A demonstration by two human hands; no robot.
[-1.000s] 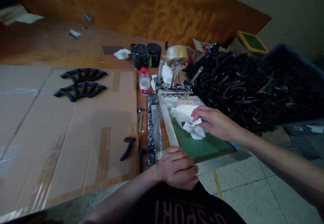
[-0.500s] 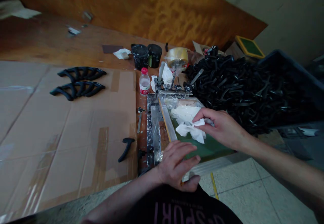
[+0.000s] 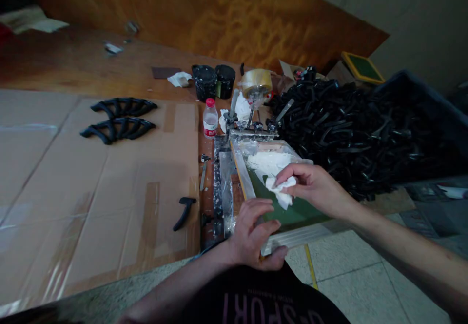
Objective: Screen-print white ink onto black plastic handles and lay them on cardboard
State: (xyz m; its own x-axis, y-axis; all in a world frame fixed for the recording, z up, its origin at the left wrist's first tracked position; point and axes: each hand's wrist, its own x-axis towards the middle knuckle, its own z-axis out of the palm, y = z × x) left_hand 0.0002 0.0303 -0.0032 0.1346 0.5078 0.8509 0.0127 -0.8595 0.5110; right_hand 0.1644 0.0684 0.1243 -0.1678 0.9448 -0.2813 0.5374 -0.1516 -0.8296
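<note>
A silk-screen printing frame [image 3: 292, 237] with a green mesh [image 3: 302, 215] lies tilted in a hinged clamp [image 3: 252, 131]. White ink [image 3: 268, 160] is spread over the far part of the mesh. My left hand [image 3: 254, 233] grips the near left corner of the frame, fingers over the top and thumb along the near side. Pinched in my right hand [image 3: 318, 187] is a crumpled white tissue [image 3: 281, 194], held against the mesh just short of the ink. What lies under the frame is mostly hidden.
Left of the frame, cardboard [image 3: 124, 177] carries two rows of black handle-shaped parts [image 3: 119, 129] and a single one [image 3: 185, 212]. A red-capped bottle [image 3: 210, 118], black cups [image 3: 204, 82] and a tape roll [image 3: 256, 81] stand behind. A bin [image 3: 435, 94] heaped with black parts [image 3: 340, 129] is right.
My right hand has shifted slightly with the tissue, which looks more bunched up. My left hand stays on the frame corner. The whole view has moved a little.
</note>
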